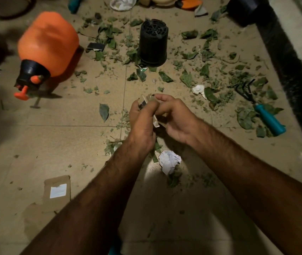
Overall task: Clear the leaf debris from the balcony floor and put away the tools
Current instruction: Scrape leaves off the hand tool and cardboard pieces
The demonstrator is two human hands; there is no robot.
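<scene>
Green leaf debris lies scattered over the tan tiled balcony floor, thickest in the middle and right. Both my hands meet above the floor at centre. My left hand and my right hand together grip a small piece of cardboard packaging with a pale edge and a dark part. A hand rake with a teal handle rests on leaves at the right. An orange pressure sprayer lies on its side at the left.
An upturned black plastic pot stands in the leaves at the back. Crumpled white paper lies under my wrists, another scrap farther right. A torn cardboard piece with a white label is at lower left. A dark raised ledge borders the right side.
</scene>
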